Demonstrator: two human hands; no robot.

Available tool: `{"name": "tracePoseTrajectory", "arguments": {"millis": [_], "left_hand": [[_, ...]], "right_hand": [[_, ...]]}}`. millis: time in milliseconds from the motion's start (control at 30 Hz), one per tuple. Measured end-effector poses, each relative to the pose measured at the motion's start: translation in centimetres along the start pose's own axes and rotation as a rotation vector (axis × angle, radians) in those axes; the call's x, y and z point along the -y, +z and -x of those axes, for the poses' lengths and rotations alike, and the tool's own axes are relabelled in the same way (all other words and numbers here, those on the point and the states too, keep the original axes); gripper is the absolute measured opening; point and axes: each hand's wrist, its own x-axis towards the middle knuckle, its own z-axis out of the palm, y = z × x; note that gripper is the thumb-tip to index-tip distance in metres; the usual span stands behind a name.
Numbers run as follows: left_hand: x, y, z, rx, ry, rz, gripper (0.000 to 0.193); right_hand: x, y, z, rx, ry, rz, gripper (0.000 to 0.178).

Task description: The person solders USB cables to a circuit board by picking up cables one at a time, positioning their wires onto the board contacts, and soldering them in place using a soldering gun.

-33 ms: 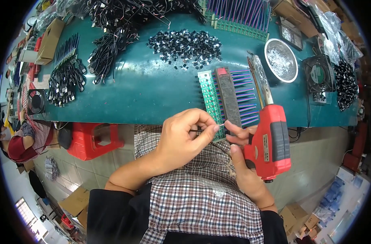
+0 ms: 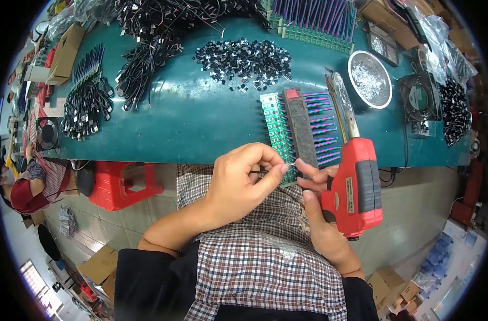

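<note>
My left hand (image 2: 243, 179) is closed in a pinch on a thin black wire (image 2: 259, 172), whose pale end points right toward my other hand. My right hand (image 2: 327, 214) wraps round the handle of a red and black soldering gun (image 2: 356, 184), its tip directed away from me over the table. Just beyond my fingertips lies a green circuit board panel (image 2: 276, 123) at the table's near edge. A dark grey bar (image 2: 301, 125) with a red end rests along it, and coloured wires (image 2: 324, 128) stick out to the right.
Behind the panel is a heap of small black and silver connectors (image 2: 244, 61). Bundled black cables (image 2: 147, 59) lie left of it. A metal bowl (image 2: 385, 99) and a small fan (image 2: 420, 99) stand at the right. A red stool (image 2: 110, 187) and another person (image 2: 32, 187) are at left.
</note>
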Motion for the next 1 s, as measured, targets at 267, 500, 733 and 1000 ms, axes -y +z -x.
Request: {"name": "tracePoseTrajectory", "arguments": {"millis": [267,500,733,1000], "left_hand": [[-0.3,0.3,0.0,-0.052,0.081,-0.112,0.010],[0.8,0.1,-0.7,-0.084,0.491,-0.361,0.011],[-0.1,-2.6,-4.0,-0.090,0.183,-0.330,0.007],[0.6,-4.1,-7.8,-0.014,0.014,-0.337,0.009]], "right_hand": [[0.1,0.1,0.2,0.007,-0.029,0.051,0.055],[0.5,-0.1,-0.1,0.039,0.012,0.032,0.055],[1.1,-1.3,-0.3,-0.018,0.042,-0.045,0.044],[1.4,-1.9,-0.8,-0.242,0.168,-0.195,0.046]]}}
